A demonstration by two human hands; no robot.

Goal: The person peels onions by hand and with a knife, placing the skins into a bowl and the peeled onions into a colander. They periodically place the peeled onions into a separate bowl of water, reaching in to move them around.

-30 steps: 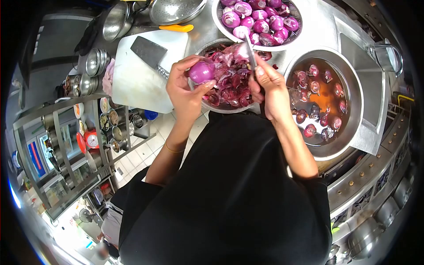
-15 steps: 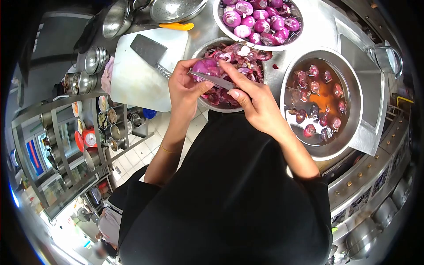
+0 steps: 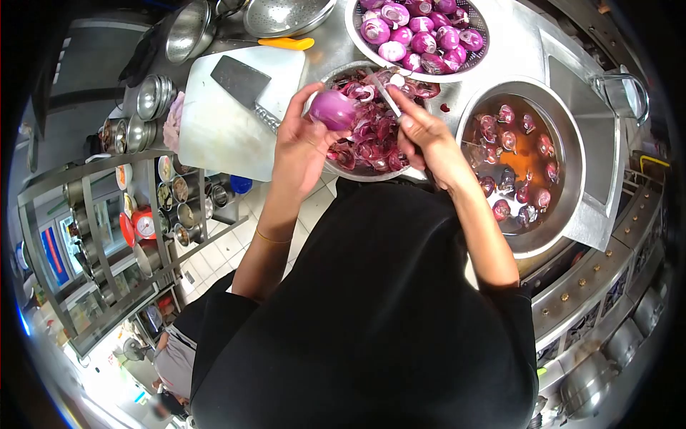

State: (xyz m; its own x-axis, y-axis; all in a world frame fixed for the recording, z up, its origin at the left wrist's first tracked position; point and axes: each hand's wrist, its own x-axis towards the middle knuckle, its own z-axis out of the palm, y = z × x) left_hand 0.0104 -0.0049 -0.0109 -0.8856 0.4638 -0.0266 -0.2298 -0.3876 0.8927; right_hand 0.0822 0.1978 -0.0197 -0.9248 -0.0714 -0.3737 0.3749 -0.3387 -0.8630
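A smooth purple onion (image 3: 333, 109) sits in my left hand (image 3: 303, 139), its fingers and thumb wrapped around it. My right hand (image 3: 429, 139) grips a small knife (image 3: 386, 94), the blade slanting up and to the left, apart from the onion. Below both hands is a metal bowl (image 3: 330, 76) heaped with red onion skins (image 3: 368, 132). Peeled onions fill a perforated colander (image 3: 483, 60) beyond it. To the right, a large steel basin (image 3: 580, 161) holds unpeeled onions (image 3: 501, 209) in brownish water.
On the left lies a white cutting board (image 3: 214, 146) with a cleaver (image 3: 241, 80) on it. A yellow-orange handle (image 3: 286, 43) and a metal strainer (image 3: 286, 16) are behind. A sink (image 3: 604, 136) borders the basin. Another person (image 3: 175, 361) is at lower left.
The knife has come away from the onion, moving right and turning its blade upward. My left hand has turned the onion, which now shows a smooth purple side.
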